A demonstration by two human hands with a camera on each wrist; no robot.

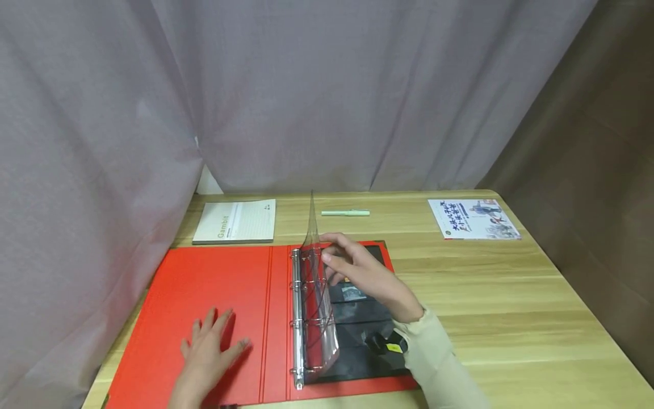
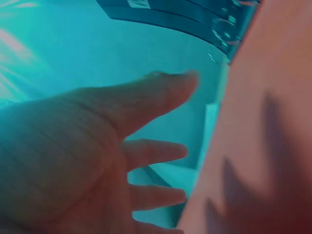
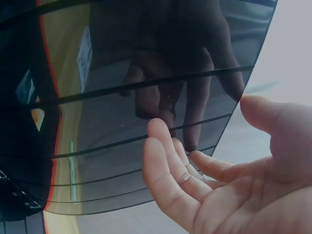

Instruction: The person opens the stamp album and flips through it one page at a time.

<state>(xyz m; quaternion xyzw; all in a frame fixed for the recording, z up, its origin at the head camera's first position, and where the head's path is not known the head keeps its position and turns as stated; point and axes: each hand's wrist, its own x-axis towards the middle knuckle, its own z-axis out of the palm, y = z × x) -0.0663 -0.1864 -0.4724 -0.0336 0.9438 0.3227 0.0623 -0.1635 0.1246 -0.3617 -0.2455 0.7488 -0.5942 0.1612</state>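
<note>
A red ring binder [image 1: 219, 284] lies spread open on the table, its metal rings [image 1: 298, 324] along the middle. One clear, dark-tinted pocket page [image 1: 319, 307] stands nearly upright on the rings. My right hand [image 1: 357, 272] is at that page's right face; in the right wrist view, the thumb and index fingertips touch the glossy page [image 3: 112, 117], which mirrors the hand. Beneath the hand lie black pocket pages [image 1: 357, 335] with a small stamp-like picture [image 1: 352, 293]. Over the binder's left cover, my left hand [image 1: 206, 352] has its fingers spread, holds nothing and casts a shadow.
Behind the binder, a notebook marked Gambit [image 1: 235, 221] lies at the left and a pale green pen [image 1: 345, 213] in the middle. An illustrated booklet [image 1: 474, 219] lies at the back right of the wooden table [image 1: 511, 318]. Grey curtains [image 1: 327, 96] hang behind.
</note>
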